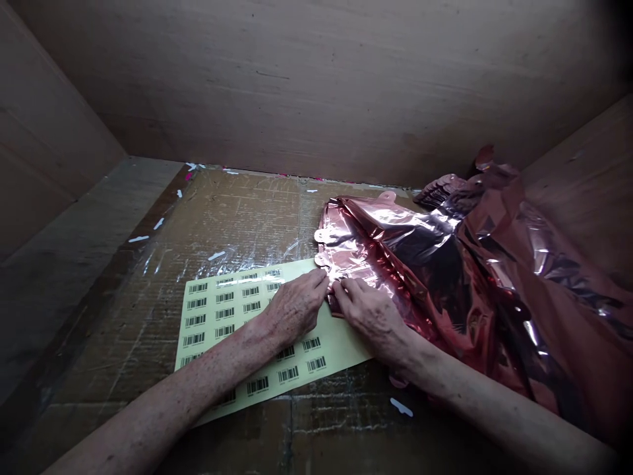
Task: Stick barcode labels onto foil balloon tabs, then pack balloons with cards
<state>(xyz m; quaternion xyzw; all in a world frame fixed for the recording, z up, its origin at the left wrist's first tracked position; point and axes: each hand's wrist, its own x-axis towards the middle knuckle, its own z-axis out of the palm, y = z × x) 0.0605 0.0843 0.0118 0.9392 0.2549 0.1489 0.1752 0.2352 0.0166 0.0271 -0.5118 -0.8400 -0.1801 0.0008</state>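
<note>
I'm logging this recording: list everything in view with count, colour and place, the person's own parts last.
Barcode sheet: one, pale yellow-green, centre, partly under the left forearm
Barcodes: many, some covered, black, in rows on the sheet
Foil pile: exact layers uncountable, shiny pink, right half
Rounded tabs: several, pale pink, along the foil's edges
Small scraps: several, white, scattered on the work surface
Cardboard: count unclear, brown, beneath the sheet
Wooden panels: three, brownish, back, left and right
Left hand: one, bare, over the sheet, fingertips at the foil's left edge
Right hand: one, bare, at the foil's near edge
</note>
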